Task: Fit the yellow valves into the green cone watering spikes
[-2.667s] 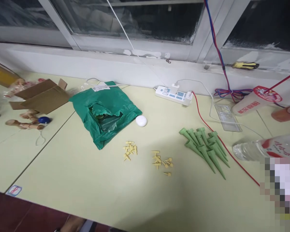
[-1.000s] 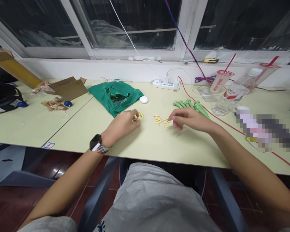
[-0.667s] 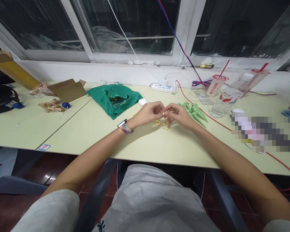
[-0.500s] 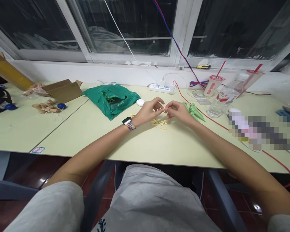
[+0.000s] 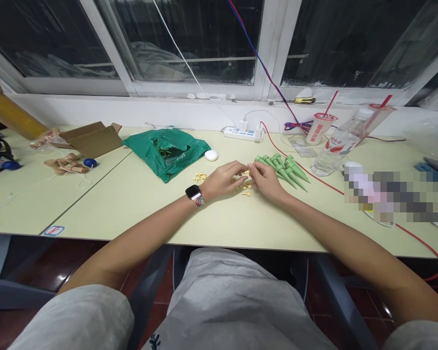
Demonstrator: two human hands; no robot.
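Over the middle of the table both hands meet at a small yellow peg-like piece (image 5: 246, 172). My right hand (image 5: 266, 182) is closed in a pinch on that piece. My left hand (image 5: 224, 181), with a watch on its wrist, has thumb and forefinger apart around the piece's near side. Below the fingers lie several loose yellow pieces (image 5: 246, 194), partly hidden by the left hand. Another small group of yellow pieces (image 5: 199, 177) sits left of that hand. Just beyond my right hand is a bunch of green tapered spikes (image 5: 282, 170).
A green plastic bag (image 5: 168, 150) and a white round object (image 5: 211, 155) lie behind the left hand. To the right stand a water bottle (image 5: 337, 143) and a drink cup (image 5: 321, 129). A power strip (image 5: 244, 133) and red cable are at the back; a cardboard box (image 5: 91, 140) is left.
Both hands have come slightly nearer and lower. The left thumb and forefinger have spread apart, while the right hand keeps its pinch. More of the green spikes shows now.
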